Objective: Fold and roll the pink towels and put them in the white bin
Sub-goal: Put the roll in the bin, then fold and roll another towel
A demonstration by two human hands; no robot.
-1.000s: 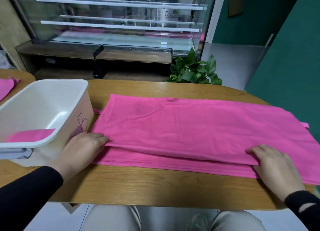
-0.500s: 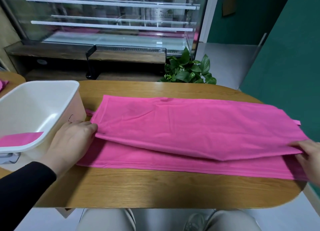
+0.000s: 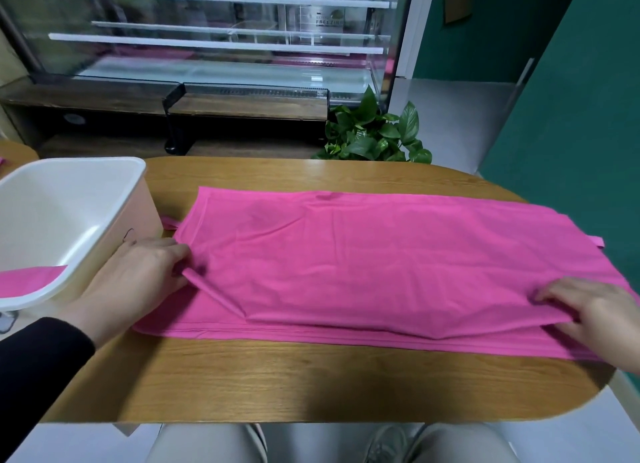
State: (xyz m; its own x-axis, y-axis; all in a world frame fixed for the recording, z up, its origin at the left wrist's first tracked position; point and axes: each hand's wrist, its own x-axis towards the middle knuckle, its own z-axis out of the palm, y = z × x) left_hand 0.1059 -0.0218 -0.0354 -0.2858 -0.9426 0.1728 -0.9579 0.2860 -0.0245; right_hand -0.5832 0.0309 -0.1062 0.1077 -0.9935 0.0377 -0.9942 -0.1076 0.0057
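A long pink towel (image 3: 381, 254) lies folded lengthwise across the wooden table (image 3: 294, 383). My left hand (image 3: 138, 282) pinches the upper layer's left near corner, where the cloth is bunched into a small ridge. My right hand (image 3: 595, 313) grips the upper layer's right near edge, fingers on top and thumb underneath. A strip of the lower layer shows along the near side. The white bin (image 3: 104, 220) stands at the left, touching my left hand's back, with a pink towel (image 3: 27, 280) in its bottom.
A green potted plant (image 3: 374, 133) stands behind the table's far edge, with a glass display case (image 3: 207, 46) further back. A green wall (image 3: 588, 116) is at the right. A second table edge (image 3: 17, 154) shows at far left. My knees are below the table's near edge.
Both hands went outward to the upper layer's ends, lifted it off the lower one, then drew it toward me and lowered it. It now covers more of the lower layer.
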